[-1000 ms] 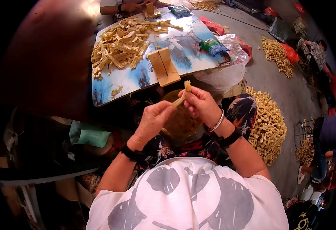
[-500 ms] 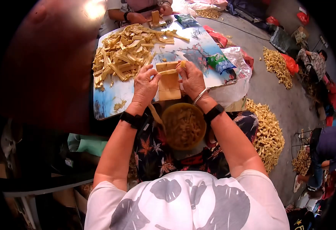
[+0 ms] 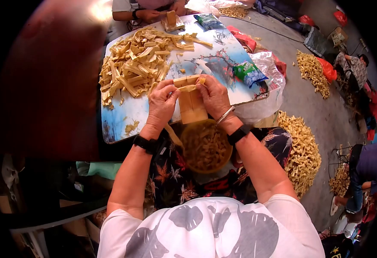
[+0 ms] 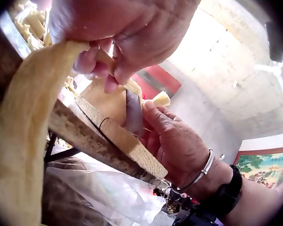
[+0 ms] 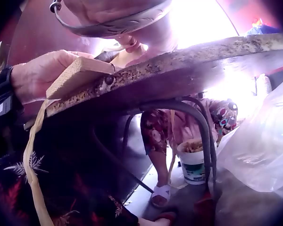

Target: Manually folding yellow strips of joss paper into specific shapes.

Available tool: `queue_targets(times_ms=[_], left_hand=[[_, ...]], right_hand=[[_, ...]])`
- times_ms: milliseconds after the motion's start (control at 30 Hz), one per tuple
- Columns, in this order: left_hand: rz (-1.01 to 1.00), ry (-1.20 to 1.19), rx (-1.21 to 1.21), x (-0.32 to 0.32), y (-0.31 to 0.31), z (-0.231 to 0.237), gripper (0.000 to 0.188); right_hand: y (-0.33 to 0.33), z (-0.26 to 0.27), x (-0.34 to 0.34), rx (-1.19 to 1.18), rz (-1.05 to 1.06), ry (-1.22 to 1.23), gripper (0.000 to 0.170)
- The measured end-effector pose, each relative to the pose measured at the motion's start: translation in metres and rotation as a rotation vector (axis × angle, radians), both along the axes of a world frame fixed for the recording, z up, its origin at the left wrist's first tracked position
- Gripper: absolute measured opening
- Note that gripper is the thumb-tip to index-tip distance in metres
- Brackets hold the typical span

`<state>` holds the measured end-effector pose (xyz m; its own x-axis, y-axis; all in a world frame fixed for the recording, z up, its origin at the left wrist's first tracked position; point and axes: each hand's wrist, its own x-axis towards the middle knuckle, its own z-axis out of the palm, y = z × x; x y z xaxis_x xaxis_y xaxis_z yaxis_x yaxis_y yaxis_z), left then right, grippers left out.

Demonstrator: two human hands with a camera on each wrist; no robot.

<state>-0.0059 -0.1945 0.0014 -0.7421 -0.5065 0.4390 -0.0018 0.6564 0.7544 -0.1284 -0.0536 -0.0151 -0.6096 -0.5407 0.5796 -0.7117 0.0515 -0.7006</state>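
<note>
"Yellow strip (image 3: 187, 88)! Where is it?"
"Across the top of the wooden stand (image 3: 193, 112). The big table (image 3: 115, 124) is under the stand, the heap (image 3: 132, 64) of other strips is past it to the left, and the bowl (image 3: 203, 170) of bits is below its near end."
"And the hands?"
"Left hand (image 3: 162, 103), at the stand's left side, pinches the strip. Right hand (image 3: 214, 96), at its right side, pinches near the end."
"What could go wrong?"
"That dark flat piece (image 4: 134, 110) on the stand may be a blade; it's hard to see. A thumb sliding close could get cut. Pulling too hard could rip the strip."
"How does it look?"
"Pale yellow, creased. Its long tail hangs left of the stand; a small end pokes out at the right."
</note>
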Motion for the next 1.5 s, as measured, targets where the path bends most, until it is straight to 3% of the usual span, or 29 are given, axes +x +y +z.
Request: queue_targets(times_ms=[133,267,333,400,500,533,633,700,900,1033,1133,1200,1233,1267,1300,1367,1500], left_hand=[[0.063,0.042,-0.108,-0.008,-0.001,-0.011,0.01],[0.116,0.062,-0.063,-0.002,-0.004,-0.014,0.011],[0.104,0.049,-0.037,0.01,0.003,-0.015,0.011],[0.107,0.006,0.207,0.022,0.008,-0.016,0.013],[-0.008,0.033,0.618,0.045,0.025,-0.006,0.013],[-0.04,0.018,0.698,0.051,0.035,-0.002,0.012],[-0.178,0.003,1.111,0.067,0.073,0.007,0.015],[-0.28,0.01,1.247,0.073,0.098,0.003,0.02],[-0.339,-0.022,1.136,0.084,0.134,-0.014,0.017],[-0.159,-0.091,1.213,0.096,0.142,-0.024,0.015],[-0.176,-0.182,1.225,0.106,0.139,-0.042,0.02],[-0.075,-0.241,0.898,0.106,0.149,-0.054,0.023],[-0.025,-0.268,0.735,0.106,0.153,-0.056,0.025],[-0.024,-0.338,0.398,0.109,0.154,-0.056,0.024],[-0.034,-0.302,0.258,0.109,0.159,-0.056,0.022],[-0.065,-0.228,-0.023,0.105,0.173,-0.058,0.022],[-0.036,-0.107,-0.249,0.105,0.177,-0.048,0.021]], right_hand=[[-0.002,-0.006,0.0,-0.01,-0.008,0.132,0.017],[0.003,-0.016,-0.005,0.001,0.003,0.163,0.019],[0.012,-0.009,-0.002,-0.008,0.04,-0.027,0.019],[0.018,-0.008,-0.001,-0.064,0.058,-0.239,0.019],[0.053,-0.002,0.008,-0.099,0.159,-0.894,0.023],[0.064,0.001,0.016,-0.17,0.227,-0.942,0.023],[0.092,0.016,0.046,-0.142,0.157,-1.025,0.021],[0.102,0.016,0.067,-0.109,0.172,-1.063,0.02],[0.124,-0.002,0.109,-0.052,0.166,-1.039,0.02],[0.134,-0.033,0.109,0.008,0.012,-0.98,0.022],[0.133,-0.053,0.105,0.112,-0.024,-1.006,0.03],[0.133,-0.047,0.11,0.217,0.018,-0.884,0.044],[0.133,-0.046,0.115,0.23,0.053,-0.681,0.045],[0.131,-0.044,0.121,0.241,0.085,-0.479,0.047],[0.129,-0.043,0.129,0.25,0.113,-0.277,0.049],[0.122,-0.045,0.143,0.234,0.058,-0.336,0.037],[0.131,-0.038,0.132,0.136,-0.043,-0.427,0.021]])
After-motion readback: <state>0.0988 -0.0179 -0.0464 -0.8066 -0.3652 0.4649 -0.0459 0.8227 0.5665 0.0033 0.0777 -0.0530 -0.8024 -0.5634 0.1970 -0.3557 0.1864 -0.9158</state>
